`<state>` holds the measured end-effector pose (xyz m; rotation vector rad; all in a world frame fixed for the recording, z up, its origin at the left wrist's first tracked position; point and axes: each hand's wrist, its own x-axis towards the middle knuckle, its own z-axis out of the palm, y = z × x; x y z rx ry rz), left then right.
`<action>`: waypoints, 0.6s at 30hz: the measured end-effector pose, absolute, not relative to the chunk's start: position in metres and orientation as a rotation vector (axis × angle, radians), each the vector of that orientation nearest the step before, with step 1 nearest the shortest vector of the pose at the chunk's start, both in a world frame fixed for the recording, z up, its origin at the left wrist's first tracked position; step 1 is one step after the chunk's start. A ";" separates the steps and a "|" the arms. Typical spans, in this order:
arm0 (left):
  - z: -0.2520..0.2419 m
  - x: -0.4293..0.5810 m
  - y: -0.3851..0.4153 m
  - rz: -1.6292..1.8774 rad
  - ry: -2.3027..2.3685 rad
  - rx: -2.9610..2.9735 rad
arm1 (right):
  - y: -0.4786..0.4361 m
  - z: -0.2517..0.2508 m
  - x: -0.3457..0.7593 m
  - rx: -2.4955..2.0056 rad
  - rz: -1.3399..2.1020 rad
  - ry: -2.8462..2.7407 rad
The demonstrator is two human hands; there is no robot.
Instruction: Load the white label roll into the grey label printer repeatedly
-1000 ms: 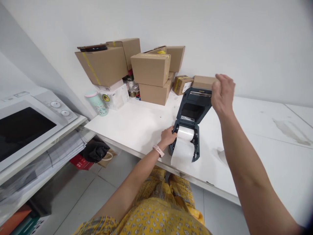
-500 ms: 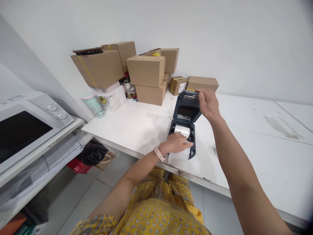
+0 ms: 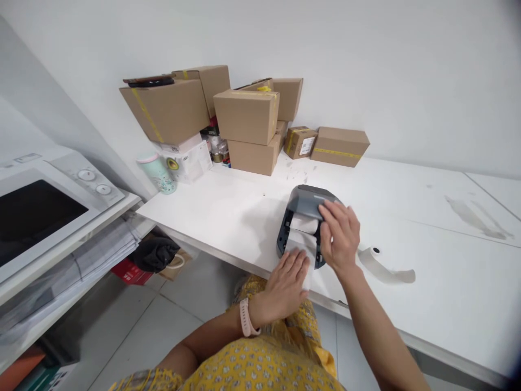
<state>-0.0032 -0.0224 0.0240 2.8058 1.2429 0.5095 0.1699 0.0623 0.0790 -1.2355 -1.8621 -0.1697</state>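
A dark grey label printer [image 3: 313, 198] stands near the front edge of the white table, its lid partly lowered. Inside it sits a white paper roll [image 3: 304, 224], and a paper strip [image 3: 300, 244] runs from it out toward me. My left hand [image 3: 287, 285] lies flat on that strip at the printer's front, fingers stretched out. On the lid's right side, my right hand [image 3: 340, 233] grips the edge, with its fingers on top. A loose paper roll [image 3: 371, 255] with a curled tail lies to the right of the printer.
Stacked cardboard boxes [image 3: 246, 117] stand along the wall, with a smaller box [image 3: 342, 146] behind the printer. A mint tumbler [image 3: 158, 172] is at the table's left end. Farther left, a white microwave [image 3: 81, 163] sits on a shelf.
The printer's lid has swung down from nearly upright, with my right hand on it. My left hand has slid toward me, off the roll and along the strip. The loose roll has come into view.
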 end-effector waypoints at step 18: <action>0.095 -0.019 0.053 1.879 0.914 2.433 | 0.014 -0.029 0.145 -1.255 -0.146 -1.749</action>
